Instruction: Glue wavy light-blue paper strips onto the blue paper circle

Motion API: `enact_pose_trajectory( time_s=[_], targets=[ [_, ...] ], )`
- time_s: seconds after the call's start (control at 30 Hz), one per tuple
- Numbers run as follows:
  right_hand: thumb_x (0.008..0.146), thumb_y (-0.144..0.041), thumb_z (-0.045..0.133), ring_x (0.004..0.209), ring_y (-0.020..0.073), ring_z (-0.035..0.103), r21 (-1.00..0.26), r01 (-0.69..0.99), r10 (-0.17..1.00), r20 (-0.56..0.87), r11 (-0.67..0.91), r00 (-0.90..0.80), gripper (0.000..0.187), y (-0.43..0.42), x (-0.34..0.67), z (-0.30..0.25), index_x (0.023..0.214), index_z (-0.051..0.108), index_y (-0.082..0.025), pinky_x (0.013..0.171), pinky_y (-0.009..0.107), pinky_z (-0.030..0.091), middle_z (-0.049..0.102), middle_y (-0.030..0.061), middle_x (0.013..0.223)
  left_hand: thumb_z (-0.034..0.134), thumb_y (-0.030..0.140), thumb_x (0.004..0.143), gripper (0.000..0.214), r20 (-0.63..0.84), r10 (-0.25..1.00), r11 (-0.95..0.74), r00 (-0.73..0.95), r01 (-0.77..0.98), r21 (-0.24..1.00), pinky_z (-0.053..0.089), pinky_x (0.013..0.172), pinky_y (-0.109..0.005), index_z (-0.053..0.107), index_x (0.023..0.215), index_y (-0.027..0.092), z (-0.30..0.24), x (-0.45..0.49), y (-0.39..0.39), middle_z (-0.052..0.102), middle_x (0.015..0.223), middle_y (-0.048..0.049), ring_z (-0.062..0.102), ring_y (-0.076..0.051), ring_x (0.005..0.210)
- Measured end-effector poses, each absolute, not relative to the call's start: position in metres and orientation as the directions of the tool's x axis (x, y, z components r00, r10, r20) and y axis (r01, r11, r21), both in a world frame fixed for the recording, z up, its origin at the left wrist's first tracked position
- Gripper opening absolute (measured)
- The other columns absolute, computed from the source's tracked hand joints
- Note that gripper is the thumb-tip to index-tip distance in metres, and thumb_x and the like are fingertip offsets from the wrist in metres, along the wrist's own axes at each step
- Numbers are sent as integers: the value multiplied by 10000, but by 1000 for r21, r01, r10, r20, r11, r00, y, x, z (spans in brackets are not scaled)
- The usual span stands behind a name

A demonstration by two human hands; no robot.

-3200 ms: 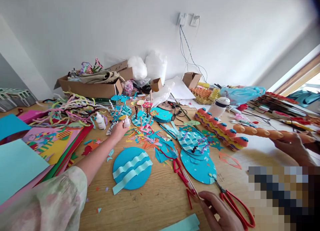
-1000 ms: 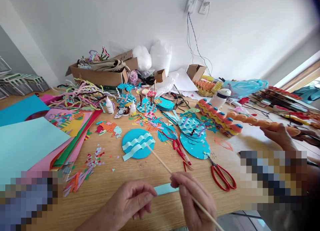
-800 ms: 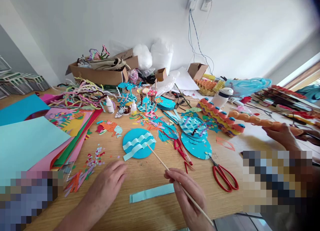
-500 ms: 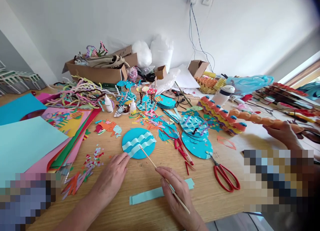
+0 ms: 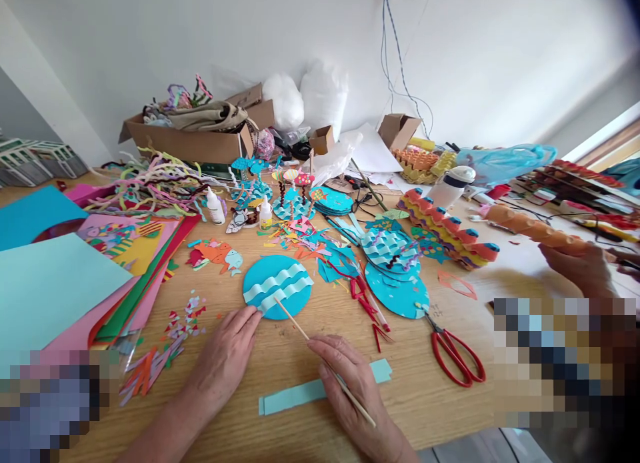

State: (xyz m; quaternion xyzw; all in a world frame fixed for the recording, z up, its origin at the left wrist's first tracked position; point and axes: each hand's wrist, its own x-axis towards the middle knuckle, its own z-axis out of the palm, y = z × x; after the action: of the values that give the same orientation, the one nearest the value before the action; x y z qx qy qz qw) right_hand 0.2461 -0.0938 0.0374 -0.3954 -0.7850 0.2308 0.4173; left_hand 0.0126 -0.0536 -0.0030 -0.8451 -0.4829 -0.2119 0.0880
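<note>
A blue paper disc with pale wavy strips (image 5: pixel 277 285) lies on the wooden table (image 5: pixel 280 356) in front of me. My left hand (image 5: pixel 225 356) rests flat, fingers stretched out, its fingertips touching the disc's near left edge. My right hand (image 5: pixel 353 386) is closed on a thin wooden stick (image 5: pixel 300 329), whose tip reaches the disc's near edge. A pale blue paper strip (image 5: pixel 300 394) lies on the table under my right hand.
Red scissors (image 5: pixel 457 356) lie to the right, near more blue discs (image 5: pixel 397 283). Coloured paper sheets (image 5: pixel 60 283) are stacked at left, glue bottles (image 5: pixel 216 207) and cardboard boxes (image 5: pixel 190 143) behind. Another person's hand (image 5: pixel 580 266) holds an orange piece at far right.
My left hand came back from the glue bottle and now lies flat at the disc's edge. My right hand lifted the stick and brought its tip to the disc. The paper strip now lies on the table.
</note>
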Motion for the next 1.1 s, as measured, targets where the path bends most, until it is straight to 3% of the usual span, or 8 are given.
enact_pose_trajectory(
  time_s=[0.27,0.7,1.1],
  targets=[
    [853,-77,434,1016,171,554,-698,447,827,438,559,-351,384,-96,246,35,1198,477,-238,871,310,463,604,61,1105,332,102,848,343,480,747,-524,461,852,-3,498,812,-335,583,1081,126,-1,13,-54,640,1065,-98,600,-207,916],
    [860,-80,393,999,185,554,-631,467,778,416,619,-470,415,-94,248,41,1243,449,-229,858,347,478,607,76,1114,334,124,850,353,445,793,-511,416,852,114,490,835,-353,576,1102,174,0,13,-55,624,1091,-85,586,-204,954],
    [868,-103,395,1021,202,539,-570,540,778,353,619,-519,380,-96,249,36,1228,474,-194,880,371,482,594,93,1149,346,131,858,337,439,795,-511,419,852,112,493,840,-345,570,1107,169,1,13,-56,621,1102,-77,584,-205,964]
  ],
)
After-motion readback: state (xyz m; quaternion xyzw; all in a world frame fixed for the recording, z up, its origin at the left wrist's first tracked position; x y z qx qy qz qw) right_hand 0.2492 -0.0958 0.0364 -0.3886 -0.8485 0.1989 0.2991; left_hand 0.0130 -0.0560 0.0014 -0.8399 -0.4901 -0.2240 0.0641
